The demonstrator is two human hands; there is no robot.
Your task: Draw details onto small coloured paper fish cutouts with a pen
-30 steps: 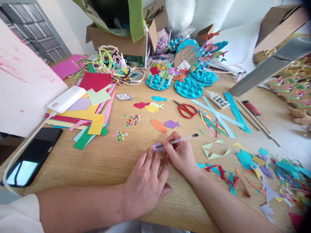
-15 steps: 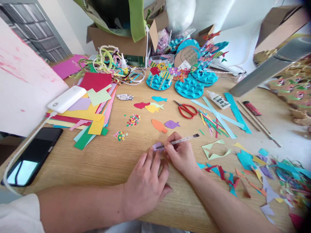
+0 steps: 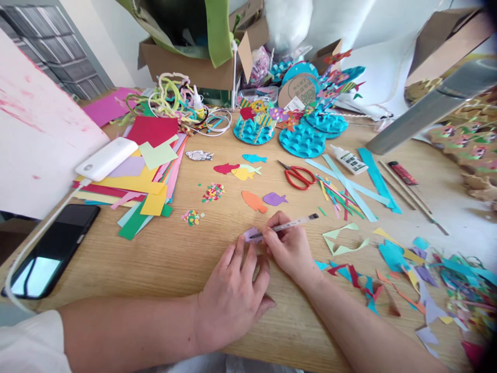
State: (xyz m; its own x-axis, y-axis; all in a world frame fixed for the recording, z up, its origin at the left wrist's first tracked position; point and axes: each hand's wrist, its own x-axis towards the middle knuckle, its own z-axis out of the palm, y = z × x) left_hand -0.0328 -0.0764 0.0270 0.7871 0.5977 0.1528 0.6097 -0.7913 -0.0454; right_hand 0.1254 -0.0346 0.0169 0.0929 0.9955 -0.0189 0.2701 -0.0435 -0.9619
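left hand (image 3: 233, 295) flat on the table (image 3: 163, 259), fingers spread, fingertips pinning a small lilac paper piece (image 3: 251, 234) near the table's front middle. right hand (image 3: 289, 248) with grip closed around a pen (image 3: 289, 224), tip touching the paper piece. just beyond: orange paper fish (image 3: 254, 201) and purple paper fish (image 3: 274, 198); further back, red scissors (image 3: 298, 175). far left, black phone (image 3: 52, 251).
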